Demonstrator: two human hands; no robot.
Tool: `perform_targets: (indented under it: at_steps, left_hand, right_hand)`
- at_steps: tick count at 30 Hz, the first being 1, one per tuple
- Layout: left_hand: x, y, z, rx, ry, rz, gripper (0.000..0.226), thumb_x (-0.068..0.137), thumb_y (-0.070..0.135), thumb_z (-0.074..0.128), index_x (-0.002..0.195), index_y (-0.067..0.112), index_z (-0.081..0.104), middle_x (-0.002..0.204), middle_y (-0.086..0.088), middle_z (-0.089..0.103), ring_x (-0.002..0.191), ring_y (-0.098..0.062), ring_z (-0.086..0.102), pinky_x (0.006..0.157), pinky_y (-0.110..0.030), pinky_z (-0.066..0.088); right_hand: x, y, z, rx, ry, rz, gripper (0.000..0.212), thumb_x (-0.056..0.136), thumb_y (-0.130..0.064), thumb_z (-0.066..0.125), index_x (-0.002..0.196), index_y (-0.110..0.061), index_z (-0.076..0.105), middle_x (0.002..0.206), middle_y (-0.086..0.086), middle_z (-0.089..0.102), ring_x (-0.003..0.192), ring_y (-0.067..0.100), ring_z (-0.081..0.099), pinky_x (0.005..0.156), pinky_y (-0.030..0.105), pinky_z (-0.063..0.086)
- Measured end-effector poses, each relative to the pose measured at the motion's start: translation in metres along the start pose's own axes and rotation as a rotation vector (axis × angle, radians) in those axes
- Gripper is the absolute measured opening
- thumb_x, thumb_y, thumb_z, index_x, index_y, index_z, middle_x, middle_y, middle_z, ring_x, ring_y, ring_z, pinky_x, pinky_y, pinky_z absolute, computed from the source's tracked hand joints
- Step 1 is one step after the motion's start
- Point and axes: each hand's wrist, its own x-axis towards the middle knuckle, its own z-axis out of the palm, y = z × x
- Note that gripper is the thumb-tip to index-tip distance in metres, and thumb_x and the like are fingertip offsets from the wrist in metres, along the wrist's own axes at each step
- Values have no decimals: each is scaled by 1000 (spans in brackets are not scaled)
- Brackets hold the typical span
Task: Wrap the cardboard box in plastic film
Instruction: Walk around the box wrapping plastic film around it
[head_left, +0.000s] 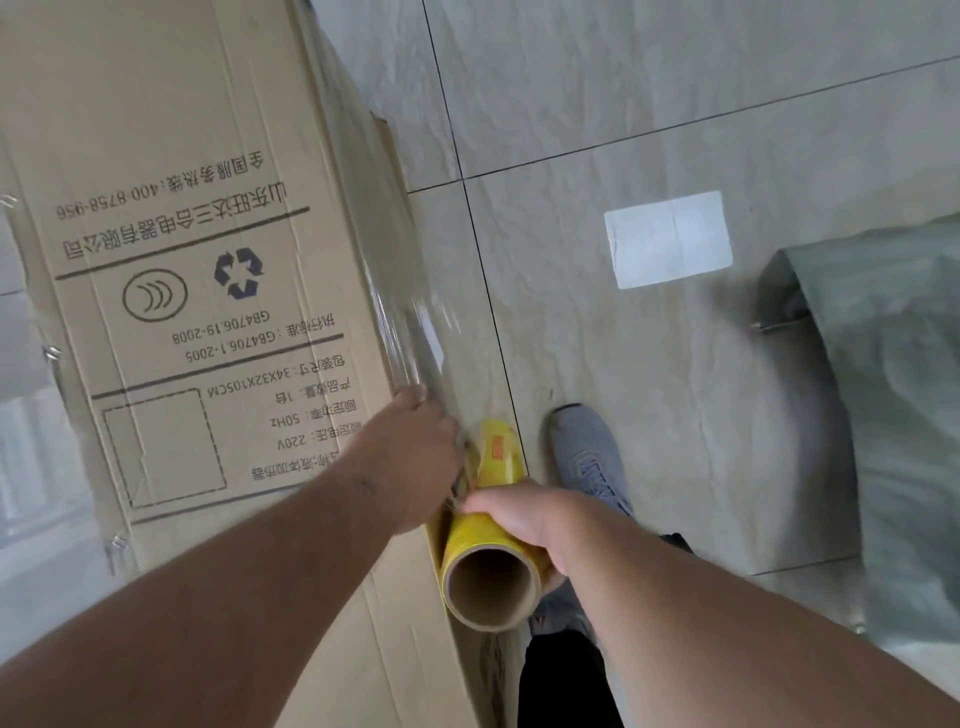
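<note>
A tall printed cardboard box (197, 260) fills the left half of the head view, lying along the floor. Clear plastic film (405, 322) runs down its right edge and shines there; more film covers the box's far left side. My right hand (524, 514) grips a yellow film roll (488, 540) with a brown cardboard core, held beside the box's right edge. My left hand (415, 447) is at that edge just above the roll, its fingers against the film; whether they pinch it is hidden.
The floor is grey marbled tile (675, 104) with dark grout lines. A white rectangular label (670, 239) lies on it. A grey shoe (587, 457) stands right of the roll. A greenish translucent sheet (893, 389) covers the right side.
</note>
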Motion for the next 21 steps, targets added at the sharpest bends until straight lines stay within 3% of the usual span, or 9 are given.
perform_targets:
  at_steps: [2, 4, 7, 11, 13, 17, 21]
  left_hand:
    - [-3, 13, 10, -80, -7, 33, 28, 99, 21, 47, 119, 21, 67, 121, -6, 64, 112, -29, 61, 103, -45, 44]
    - [-8, 20, 19, -160, 22, 10, 29, 101, 20, 44, 124, 19, 61, 124, -5, 64, 112, -28, 62, 101, -42, 43]
    - [-6, 22, 26, -191, 84, -40, 34, 101, 23, 43, 134, 18, 49, 126, -5, 65, 114, -27, 63, 104, -42, 41]
    - [-4, 20, 23, -186, 75, -38, 23, 98, 25, 50, 120, 24, 56, 118, -1, 69, 110, -25, 65, 101, -40, 38]
    - [-8, 18, 21, -169, 76, -22, 18, 97, 24, 49, 112, 27, 60, 116, -1, 70, 111, -25, 65, 99, -38, 38]
    - [-10, 15, 25, -143, 82, -25, 18, 97, 25, 49, 106, 29, 63, 111, 2, 69, 108, -22, 64, 98, -38, 40]
    - [-6, 16, 25, -140, 67, -43, 17, 99, 29, 47, 109, 29, 61, 110, 3, 69, 107, -21, 64, 98, -39, 41]
  right_hand:
    - [-3, -11, 0, -97, 40, -41, 102, 70, -82, 61, 149, -18, 57, 137, 16, 66, 111, 38, 70, 80, 42, 55]
    - [-5, -16, -1, -176, 21, -73, 97, 76, -80, 60, 150, -18, 56, 140, 17, 67, 110, 35, 71, 86, 43, 58]
    - [-1, 2, 0, 96, 4, -15, 100, 62, -75, 74, 146, -24, 57, 124, 16, 75, 101, 36, 78, 80, 50, 69]
    - [9, 31, 12, 648, -31, 23, 74, 85, -71, 79, 137, -20, 69, 111, 15, 85, 98, 35, 83, 72, 49, 68]
    - [14, 40, 19, 860, -81, 52, 73, 86, -66, 82, 136, -15, 70, 111, 19, 85, 101, 39, 83, 76, 52, 68]
    - [18, 44, 31, 1020, -159, -4, 70, 86, -57, 86, 137, -12, 71, 116, 21, 84, 104, 40, 81, 86, 52, 65]
    - [19, 46, 25, 978, -131, -29, 63, 90, -55, 83, 134, -11, 73, 114, 21, 84, 103, 39, 80, 93, 54, 63]
